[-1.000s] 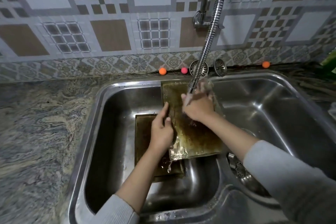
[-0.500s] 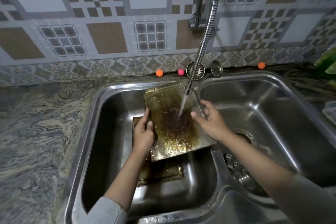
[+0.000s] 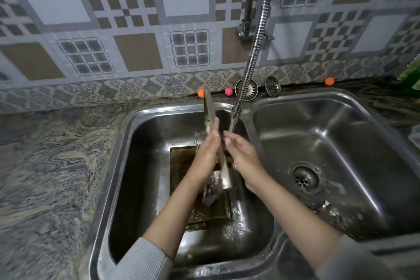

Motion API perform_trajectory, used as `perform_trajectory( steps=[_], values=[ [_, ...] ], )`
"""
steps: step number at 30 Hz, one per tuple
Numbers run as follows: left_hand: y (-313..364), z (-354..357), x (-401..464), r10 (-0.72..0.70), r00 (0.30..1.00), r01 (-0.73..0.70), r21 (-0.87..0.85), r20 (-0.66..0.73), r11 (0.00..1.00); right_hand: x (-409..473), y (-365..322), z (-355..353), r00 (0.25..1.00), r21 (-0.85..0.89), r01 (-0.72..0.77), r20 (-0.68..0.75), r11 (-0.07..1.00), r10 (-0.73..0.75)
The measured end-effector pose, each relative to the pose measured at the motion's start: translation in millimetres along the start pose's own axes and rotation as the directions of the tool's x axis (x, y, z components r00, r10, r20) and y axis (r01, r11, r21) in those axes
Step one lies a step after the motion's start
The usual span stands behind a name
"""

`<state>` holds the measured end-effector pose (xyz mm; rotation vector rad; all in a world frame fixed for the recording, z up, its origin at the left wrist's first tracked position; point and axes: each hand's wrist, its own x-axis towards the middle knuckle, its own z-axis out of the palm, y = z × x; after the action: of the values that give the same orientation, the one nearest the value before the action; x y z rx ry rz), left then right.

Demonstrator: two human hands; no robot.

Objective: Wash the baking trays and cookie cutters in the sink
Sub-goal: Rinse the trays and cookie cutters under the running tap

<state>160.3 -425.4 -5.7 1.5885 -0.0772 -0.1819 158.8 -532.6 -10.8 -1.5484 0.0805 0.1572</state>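
Note:
A stained metal baking tray point(image 3: 208, 109) stands on edge over the left basin point(image 3: 141, 166), under the running hose nozzle point(image 3: 236, 112). My left hand point(image 3: 205, 154) grips it from the left, fingers reaching up along it. My right hand point(image 3: 244, 158) presses its fingers against the tray's right face. A second, brown-crusted tray point(image 3: 181, 166) lies flat on the basin floor below, partly hidden by my hands. Small blurred metal pieces point(image 3: 327, 208), possibly cookie cutters, lie in the right basin point(image 3: 341, 134) near the drain point(image 3: 305, 178).
Two sink strainers point(image 3: 246, 88) point(image 3: 272, 86) lean on the tiled wall behind the sink, between small orange point(image 3: 201, 93), pink point(image 3: 228, 91) and orange point(image 3: 329, 81) balls. Marbled counter point(image 3: 45, 166) spreads to the left. Something green point(image 3: 412, 75) shows at the right edge.
The tray has been turned from lying tilted face-up under the water to standing on edge. My hands have come closer together, one on each face.

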Motion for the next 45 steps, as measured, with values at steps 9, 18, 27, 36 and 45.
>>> perform_trajectory(
  steps=[9,18,27,36,45],
  values=[
    [-10,-18,-12,0.060,0.964,-0.075,-0.045,-0.259,0.996,17,15,1,0.981,-0.226,0.164,0.143,0.960,-0.134],
    [-1,-21,-22,-0.053,0.972,-0.051,-0.424,-0.230,0.904,53,-10,7,0.957,-0.747,0.287,0.257,0.600,-0.137],
    [-16,3,-29,-0.176,0.984,0.139,-0.552,-0.013,0.822,64,-3,-73,0.998,-0.940,0.039,0.052,0.339,0.028],
    [-21,-17,-9,-0.141,0.989,0.088,-0.612,-0.039,0.786,17,8,-51,0.829,-0.767,0.556,0.542,0.321,-0.142],
    [-16,-7,15,-0.124,0.992,0.090,-0.631,-0.011,0.771,27,-4,-5,0.937,-0.849,0.349,0.306,0.397,-0.170]
  ],
)
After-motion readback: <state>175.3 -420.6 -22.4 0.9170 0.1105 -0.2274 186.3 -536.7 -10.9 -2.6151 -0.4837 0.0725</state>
